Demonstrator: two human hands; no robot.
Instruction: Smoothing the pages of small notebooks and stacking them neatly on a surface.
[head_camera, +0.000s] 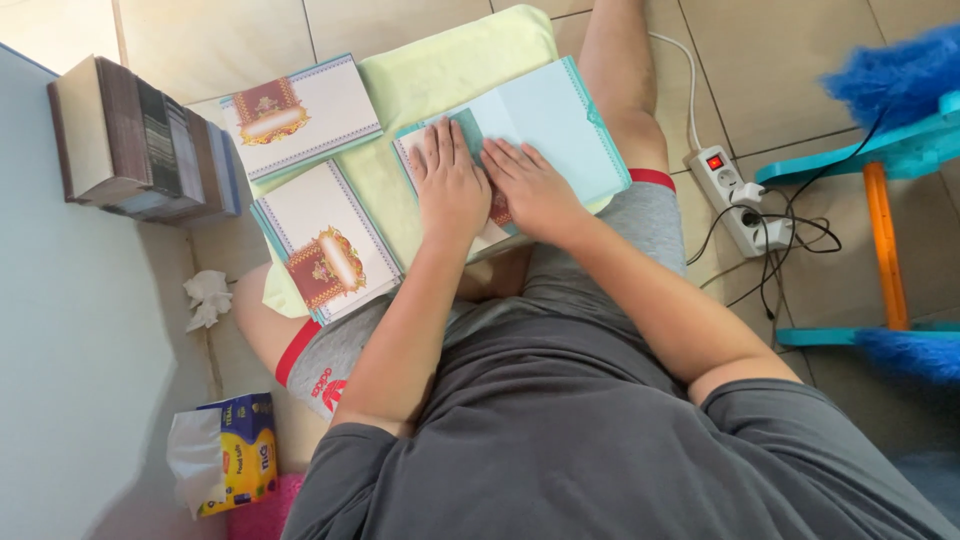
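Note:
I sit cross-legged on a tiled floor with a pale yellow cushion (450, 70) across my lap. A folded card with a teal border (560, 120) lies on the cushion. My left hand (450, 185) and my right hand (530, 190) both press flat on the card's near part, side by side, fingers together and pointing away from me. Neither hand grips anything. Two stacks of similar white cards with red and gold ornaments lie to the left: one stack (325, 245) on my knee, the other (300, 115) farther away on the floor.
A row of upright card bundles (140, 140) stands at the far left beside a pale wall. A crumpled tissue (208, 298) and a yellow tissue box (235, 455) lie near my left leg. A white power strip (740, 200) with cables sits right, by a teal and orange frame (885, 200).

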